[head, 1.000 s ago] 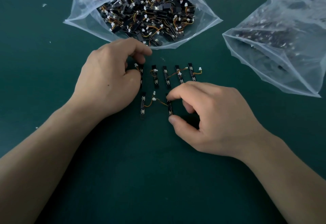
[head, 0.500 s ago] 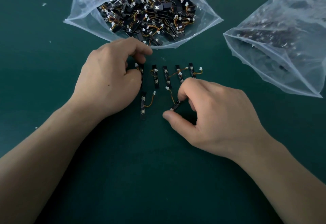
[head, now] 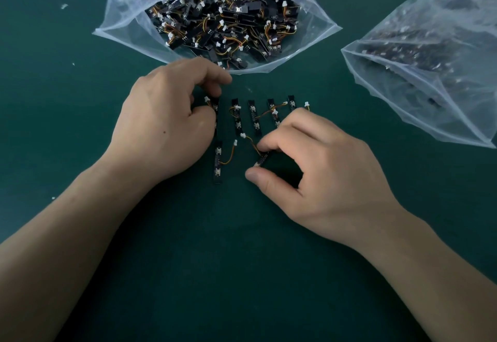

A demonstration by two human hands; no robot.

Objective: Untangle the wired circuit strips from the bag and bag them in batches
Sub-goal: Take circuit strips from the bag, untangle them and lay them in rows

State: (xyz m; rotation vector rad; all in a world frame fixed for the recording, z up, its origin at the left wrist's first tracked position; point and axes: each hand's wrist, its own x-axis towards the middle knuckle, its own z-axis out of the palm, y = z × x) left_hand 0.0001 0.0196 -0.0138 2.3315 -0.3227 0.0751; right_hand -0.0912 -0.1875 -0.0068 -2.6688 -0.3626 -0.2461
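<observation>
Two grips: right hand pinches a tilted strip, left hand holds an end strip. Lay the tilted one straight beside the right thumb.

The person shows two bare forearms, the left forearm and the right forearm, both smooth and uncovered up to the frame edge, a left hand with one small dark mole on its back, and a right hand whose thumbnail is short, rounded and plain
</observation>
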